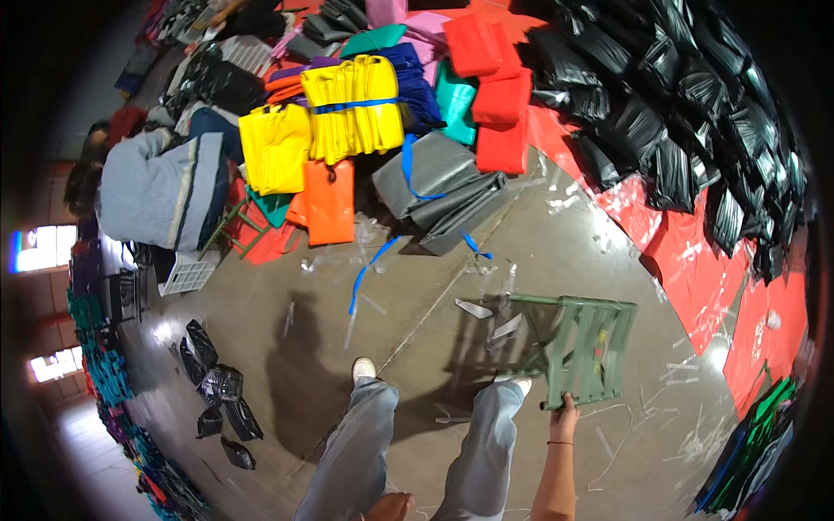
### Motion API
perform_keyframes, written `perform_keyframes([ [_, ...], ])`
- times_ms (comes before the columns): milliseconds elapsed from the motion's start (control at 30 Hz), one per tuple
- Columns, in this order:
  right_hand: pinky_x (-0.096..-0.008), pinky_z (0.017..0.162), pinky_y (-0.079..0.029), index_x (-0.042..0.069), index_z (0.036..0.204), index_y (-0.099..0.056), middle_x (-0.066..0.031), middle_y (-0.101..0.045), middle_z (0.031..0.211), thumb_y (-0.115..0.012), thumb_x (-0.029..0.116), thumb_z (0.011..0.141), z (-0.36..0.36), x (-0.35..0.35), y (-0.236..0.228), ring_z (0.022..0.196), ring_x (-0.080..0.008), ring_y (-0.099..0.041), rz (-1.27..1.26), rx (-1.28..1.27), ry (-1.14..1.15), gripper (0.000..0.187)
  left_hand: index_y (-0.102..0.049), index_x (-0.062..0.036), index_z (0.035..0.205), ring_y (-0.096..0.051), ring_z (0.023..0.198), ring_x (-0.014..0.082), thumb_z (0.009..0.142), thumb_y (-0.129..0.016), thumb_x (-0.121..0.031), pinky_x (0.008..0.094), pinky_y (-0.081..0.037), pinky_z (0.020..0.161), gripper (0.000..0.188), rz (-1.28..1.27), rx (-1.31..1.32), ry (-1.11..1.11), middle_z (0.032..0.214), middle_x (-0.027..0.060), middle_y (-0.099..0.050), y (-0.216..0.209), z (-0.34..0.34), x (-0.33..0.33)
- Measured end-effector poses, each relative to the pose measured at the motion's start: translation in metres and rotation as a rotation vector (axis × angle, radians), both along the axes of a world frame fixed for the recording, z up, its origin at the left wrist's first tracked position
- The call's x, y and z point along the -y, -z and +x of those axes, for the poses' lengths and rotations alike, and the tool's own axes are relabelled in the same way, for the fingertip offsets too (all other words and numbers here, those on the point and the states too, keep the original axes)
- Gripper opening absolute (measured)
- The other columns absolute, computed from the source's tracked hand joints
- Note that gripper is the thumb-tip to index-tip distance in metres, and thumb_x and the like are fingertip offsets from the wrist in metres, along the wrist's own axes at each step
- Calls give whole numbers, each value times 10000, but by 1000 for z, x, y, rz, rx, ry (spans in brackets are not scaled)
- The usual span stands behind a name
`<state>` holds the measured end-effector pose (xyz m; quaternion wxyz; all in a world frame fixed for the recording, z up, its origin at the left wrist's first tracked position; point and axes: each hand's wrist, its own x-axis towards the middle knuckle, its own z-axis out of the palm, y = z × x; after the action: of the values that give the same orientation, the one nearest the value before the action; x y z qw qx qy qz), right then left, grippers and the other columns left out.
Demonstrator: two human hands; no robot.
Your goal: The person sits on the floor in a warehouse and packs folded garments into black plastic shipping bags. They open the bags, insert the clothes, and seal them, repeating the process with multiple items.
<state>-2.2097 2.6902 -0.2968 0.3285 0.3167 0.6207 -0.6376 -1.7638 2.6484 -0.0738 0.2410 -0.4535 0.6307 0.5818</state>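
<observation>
My right hand point(565, 420) is closed around the near end of a green folding stool point(585, 349). The stool is tilted, its slatted seat turned up toward me and its legs partly hidden behind the slats. A thin dark band circles my right wrist. At the lower edge my left hand point(391, 506) is only partly in the picture, close to my left thigh. Its fingers are mostly hidden, so whether it holds anything does not show. In front of my feet lies a folded dark grey sheet bundle point(439, 187) with blue straps.
Yellow folded bundles point(352, 104), red ones point(499, 100) and an orange one point(329, 204) are stacked ahead. Black plastic packages point(669, 130) cover red sheeting point(686, 269) at the right. A person in a light blue jacket point(161, 195) bends at the left. Black bags point(221, 386) and tape scraps lie about.
</observation>
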Motion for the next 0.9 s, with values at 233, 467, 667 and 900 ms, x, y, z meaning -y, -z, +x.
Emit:
perform_keyframes([
  [233, -306, 802, -487, -9, 1168, -519, -58, -614, 1034, -639, 0, 834, 139, 113, -56, 909, -172, -588, -127, -181, -834, 355, -582, -47, 1101, -530, 1027, 387, 809, -596, -106, 468, -436, 904, 299, -566, 215, -144, 1095, 190, -579, -27, 124, 90],
  [467, -481, 817, -488, -83, 1181, -459, -293, -627, 991, -719, 261, 753, 211, 229, -91, 948, -448, -603, 215, -585, -2066, 607, -513, 10, 1234, -442, 1193, 410, 763, -658, -159, 489, -357, 1034, 521, -713, 380, -262, 1257, 239, -488, -34, 229, 132],
  [667, -487, 813, -485, -90, 1313, -341, -284, -614, 996, -655, 240, 814, 274, 307, -81, 939, -421, -607, 148, -637, -2783, 677, -520, -10, 1239, -432, 1224, 408, 747, -688, -162, 468, -351, 1050, 542, -594, 163, -482, 1323, 214, -475, -5, 285, 190],
  [900, -473, 645, -514, -31, 1426, -278, -247, -640, 937, -602, 59, 828, 286, 335, -4, 868, -390, -637, 154, -120, -3223, 686, -495, -53, 1284, -351, 1304, 402, 759, -652, -146, 470, -301, 1087, 556, -629, 207, -566, 1403, 224, -387, 19, 275, 243],
])
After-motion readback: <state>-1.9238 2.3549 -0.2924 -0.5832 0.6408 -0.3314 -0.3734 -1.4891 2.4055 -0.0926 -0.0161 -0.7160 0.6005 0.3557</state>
